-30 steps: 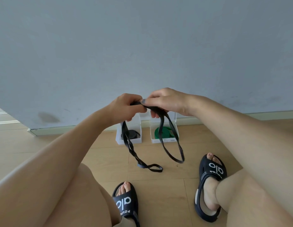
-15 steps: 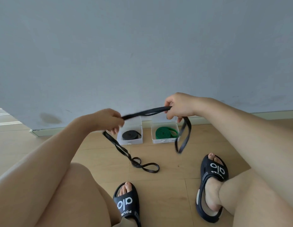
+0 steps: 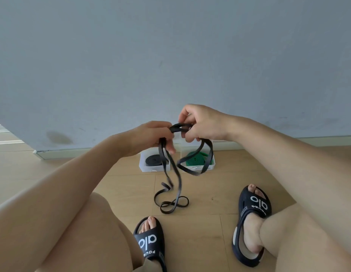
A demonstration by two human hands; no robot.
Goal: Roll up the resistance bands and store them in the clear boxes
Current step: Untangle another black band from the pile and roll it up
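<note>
A long black resistance band (image 3: 177, 185) hangs between both hands in front of me. My left hand (image 3: 151, 137) grips it where two strands drop to the floor and end in loose loops. My right hand (image 3: 202, 122) pinches a short curved stretch of it, and another loop dangles below that hand. Two clear boxes stand by the wall: the left box (image 3: 143, 167) holds a rolled black band (image 3: 153, 160), the right box (image 3: 212, 163) a rolled green band (image 3: 194, 159).
A grey wall (image 3: 170, 55) with a pale skirting rises just behind the boxes. The floor (image 3: 208, 193) is light wood. My feet in black sandals, the left (image 3: 149, 242) and the right (image 3: 253, 209), flank the band's lower loops; my bare knees fill the bottom corners.
My hands, spread apart with the band stretched between them half a second ago, have come back together. More loops of the band now hang and lie on the floor.
</note>
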